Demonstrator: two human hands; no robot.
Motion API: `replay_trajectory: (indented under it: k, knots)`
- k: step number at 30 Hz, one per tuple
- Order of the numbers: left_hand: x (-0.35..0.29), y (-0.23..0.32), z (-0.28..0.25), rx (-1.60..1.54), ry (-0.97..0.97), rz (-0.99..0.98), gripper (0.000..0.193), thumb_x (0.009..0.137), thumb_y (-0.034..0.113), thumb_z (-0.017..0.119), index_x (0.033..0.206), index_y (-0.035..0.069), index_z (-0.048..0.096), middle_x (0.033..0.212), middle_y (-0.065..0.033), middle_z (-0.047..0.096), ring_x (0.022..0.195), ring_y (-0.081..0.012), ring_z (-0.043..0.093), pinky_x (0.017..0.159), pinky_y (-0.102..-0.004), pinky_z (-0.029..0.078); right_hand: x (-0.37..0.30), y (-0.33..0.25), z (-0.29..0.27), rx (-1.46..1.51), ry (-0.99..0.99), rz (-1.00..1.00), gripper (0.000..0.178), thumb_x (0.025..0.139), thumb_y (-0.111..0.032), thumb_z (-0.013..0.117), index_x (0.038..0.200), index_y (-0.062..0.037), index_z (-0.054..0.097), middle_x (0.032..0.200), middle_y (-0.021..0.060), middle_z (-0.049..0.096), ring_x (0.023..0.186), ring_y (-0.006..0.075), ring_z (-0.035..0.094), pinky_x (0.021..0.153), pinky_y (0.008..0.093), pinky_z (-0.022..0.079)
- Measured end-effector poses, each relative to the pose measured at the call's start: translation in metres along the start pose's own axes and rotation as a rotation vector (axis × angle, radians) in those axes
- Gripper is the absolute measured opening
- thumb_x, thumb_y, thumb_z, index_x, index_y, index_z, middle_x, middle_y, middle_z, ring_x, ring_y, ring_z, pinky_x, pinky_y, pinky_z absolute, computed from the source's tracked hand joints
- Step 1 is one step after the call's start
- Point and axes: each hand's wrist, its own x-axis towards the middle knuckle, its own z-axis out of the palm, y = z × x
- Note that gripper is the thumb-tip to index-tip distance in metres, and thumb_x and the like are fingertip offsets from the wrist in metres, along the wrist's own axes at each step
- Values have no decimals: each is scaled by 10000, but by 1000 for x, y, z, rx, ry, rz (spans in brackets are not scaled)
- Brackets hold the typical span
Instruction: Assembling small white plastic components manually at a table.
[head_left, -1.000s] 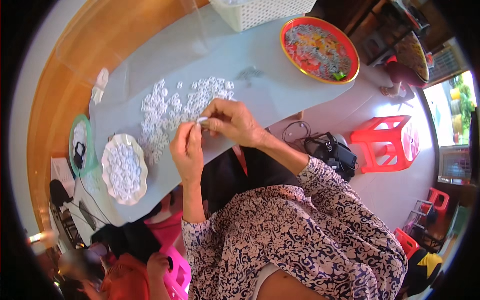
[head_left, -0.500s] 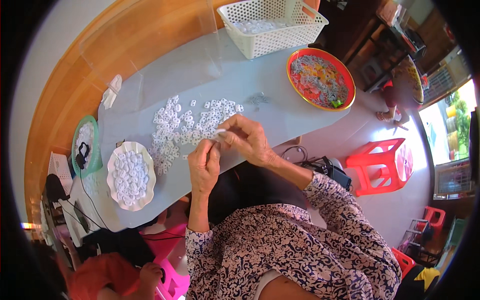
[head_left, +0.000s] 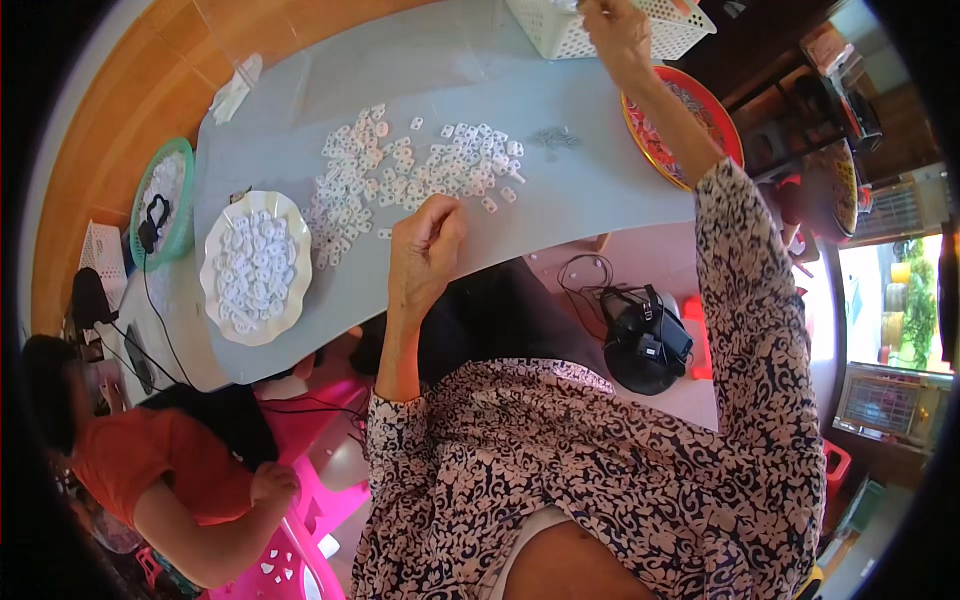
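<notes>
My left hand [head_left: 427, 250] is closed in a loose fist at the table's near edge, beside the spread of small white plastic pieces with holes [head_left: 400, 175]. Whatever its fingers hold, if anything, is hidden. Stretched far to the right, my right hand [head_left: 622, 42] is over the near side of a white perforated basket [head_left: 545, 35]. Its fingers are bent together at the picture's upper edge, and what they hold is too small to make out. Below that forearm lies a red tray [head_left: 715, 120] of small metal parts, partly covered by the arm.
A scalloped white dish [head_left: 208, 285] full of white pieces stands on the left of the grey table [head_left: 560, 200]. Behind it is a green basket [head_left: 182, 232]. Small metal parts [head_left: 555, 137] lie near the white pieces. Someone in an orange shirt [head_left: 160, 455] is at lower left.
My hands were together over the near edge with a small white piece between the fingers. The right has swung away to the white basket; the left stays near the edge. The view has shifted.
</notes>
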Motion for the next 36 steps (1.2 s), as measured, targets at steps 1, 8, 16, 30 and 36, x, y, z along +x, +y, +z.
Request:
replay_trajectory:
  k: [1,8,16,30,36]
  knots:
    - [-2,-2,-3,9,18,17,103,876,78,524,813,0,548,625,28,447,582,-41,393,517,-202,340,-18,-15,12,-40,-48,-22,163,858,-200,583,863,-49,645,670,72,613,598,126,569,520,276,453]
    - [-1,-1,-4,16,-3,16,101,877,87,534,829,-1,542,624,22,435,579,-50,373,518,-206,328,-86,-80,48,82,-701,-168,128,825,-143,603,858,-25,639,652,55,602,564,113,525,548,264,441]
    - [-2,-2,-4,14,-11,26,111,881,105,548,843,0,551,641,6,450,579,-62,383,523,-213,337,-83,-62,21,-74,-961,-287,119,783,-119,607,839,-22,648,671,77,624,576,151,541,563,295,452]
    - [-2,-8,-1,35,0,64,117,880,117,571,876,-1,565,642,4,472,576,-62,400,517,-213,336,-95,-54,-2,-39,-953,-323,97,755,-83,646,813,-7,628,735,101,628,627,196,597,586,322,476]
    - [-1,-10,-3,39,-4,70,122,881,122,571,870,0,568,630,11,458,576,-58,396,520,-206,332,-105,-54,4,-108,-922,-337,102,768,-97,646,781,-2,612,709,107,610,606,245,577,588,340,468]
